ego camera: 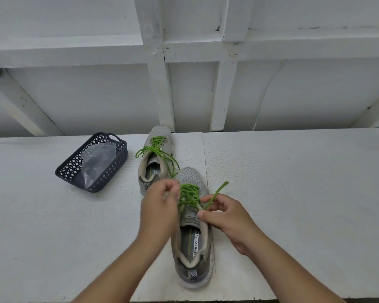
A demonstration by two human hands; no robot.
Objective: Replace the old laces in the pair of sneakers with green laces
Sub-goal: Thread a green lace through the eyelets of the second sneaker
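Observation:
Two grey sneakers stand on the white table. The near sneaker (193, 243) points away from me, with a green lace (187, 194) threaded through its eyelets. My right hand (224, 215) pinches one free end of that lace, which sticks out up and to the right. My left hand (160, 206), blurred, is curled at the left side of the lacing; what it holds is unclear. The far sneaker (155, 158) carries its own green lace (157, 149), with loose ends trailing over its sides.
A dark plastic basket (74, 169) with a clear plastic bag (99, 162) inside sits to the left of the shoes. A white timber-framed wall (184, 84) rises behind the table (293, 182). The table's front edge runs below the near sneaker.

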